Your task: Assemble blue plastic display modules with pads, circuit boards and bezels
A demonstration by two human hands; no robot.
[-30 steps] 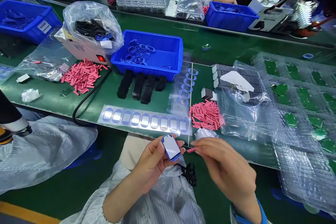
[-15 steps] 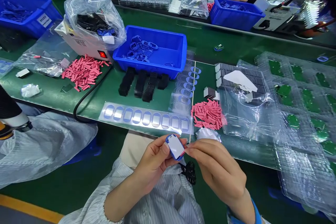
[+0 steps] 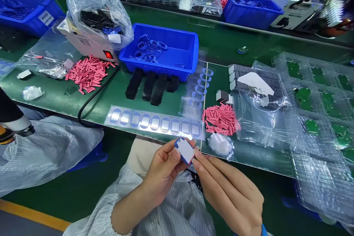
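Between its thumb and fingers, my left hand [image 3: 160,173] holds a small blue plastic case [image 3: 183,159] above my lap, just off the table's front edge. A white rectangular piece [image 3: 186,149] lies inside the case, face up. Along the case's lower right edge shows a thin pink strip [image 3: 191,160]. My right hand [image 3: 231,191] presses its fingertips on that right edge, fingers close together; its thumb is mostly hidden. Just beyond my hands lie a clear sheet of oval films [image 3: 141,121] and a pile of pink strips [image 3: 221,118].
A blue bin [image 3: 177,49] of blue frames stands behind several black stacks [image 3: 159,90]. To the right are white-and-black stacked pieces [image 3: 235,79] and clear trays [image 3: 301,136] with green circuit boards. Another pink pile [image 3: 88,73] and a black cable [image 3: 94,96] lie left. Co-workers sit opposite and left.
My right hand has shifted slightly down, its fingertips now flatter against the case's right edge. My left hand still holds the case. Across the table, a co-worker's hands have moved left.
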